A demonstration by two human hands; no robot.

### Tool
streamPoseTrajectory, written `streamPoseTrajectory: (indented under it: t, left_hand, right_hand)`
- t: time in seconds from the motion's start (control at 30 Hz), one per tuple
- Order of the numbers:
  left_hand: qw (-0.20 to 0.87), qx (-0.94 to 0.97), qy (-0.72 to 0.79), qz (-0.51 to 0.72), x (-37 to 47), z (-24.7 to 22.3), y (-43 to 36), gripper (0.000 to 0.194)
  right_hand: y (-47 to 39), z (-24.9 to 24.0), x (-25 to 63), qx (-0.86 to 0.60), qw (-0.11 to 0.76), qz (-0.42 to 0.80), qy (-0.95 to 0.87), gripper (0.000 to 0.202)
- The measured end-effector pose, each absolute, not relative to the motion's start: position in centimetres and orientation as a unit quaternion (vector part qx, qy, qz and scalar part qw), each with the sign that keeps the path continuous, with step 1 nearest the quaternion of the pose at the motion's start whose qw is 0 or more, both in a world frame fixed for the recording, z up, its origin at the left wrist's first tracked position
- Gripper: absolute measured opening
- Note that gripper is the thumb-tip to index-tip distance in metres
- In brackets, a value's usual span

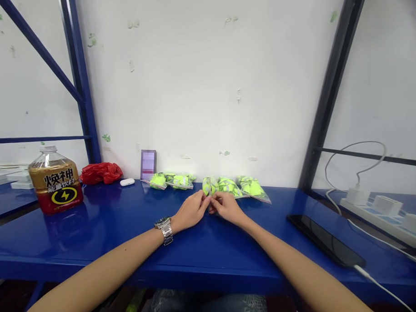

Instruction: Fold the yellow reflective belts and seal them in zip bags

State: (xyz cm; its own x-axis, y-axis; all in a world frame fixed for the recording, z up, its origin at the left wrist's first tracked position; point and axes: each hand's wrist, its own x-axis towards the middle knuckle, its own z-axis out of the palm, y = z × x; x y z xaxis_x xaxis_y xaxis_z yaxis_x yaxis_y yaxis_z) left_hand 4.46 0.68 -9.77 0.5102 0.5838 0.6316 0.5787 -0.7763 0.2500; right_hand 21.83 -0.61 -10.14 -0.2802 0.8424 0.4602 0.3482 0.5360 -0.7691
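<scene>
Far to the left of the grip, a bottle point(55, 183) with brown drink stands on the blue tabletop point(123, 235), then a red bag point(101, 172) and a small white case point(127, 182). The left hand point(189, 212), with a watch point(165, 229) on the wrist, reaches forward with its fingers pinched on a clear bag point(210, 188) full of neon green pieces. The right hand point(226, 206) meets it, pinching the same bag. Just behind the grip, similar filled bags point(241, 186) lie in a row along the wall. Far right lies a black phone point(325, 240).

Blurred card point(148, 165) — fingers point(206, 201) hide bag's point(210, 185) edge.
</scene>
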Motion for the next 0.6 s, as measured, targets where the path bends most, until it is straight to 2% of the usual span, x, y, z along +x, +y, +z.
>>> streamPoseTrajectory:
  t: [0.17, 0.33, 0.6]
  left_hand:
    - [0.051, 0.875, 0.313, 0.367, 4.48, -9.95, 0.93, 0.028]
    - [0.087, 0.881, 0.305, 0.352, 4.3, -9.9, 0.86, 0.024]
    - [0.071, 0.887, 0.311, 0.334, 4.38, -9.78, 0.57, 0.023]
  right_hand:
    - [-0.19, -10.39, 21.79, -0.353, 0.461, 0.375, -0.723, 0.025]
    - [0.13, -10.35, 22.18, -0.356, 0.455, 0.349, -0.738, 0.023]
    - [0.05, -10.12, 22.42, -0.357, 0.437, 0.318, -0.762, 0.014]
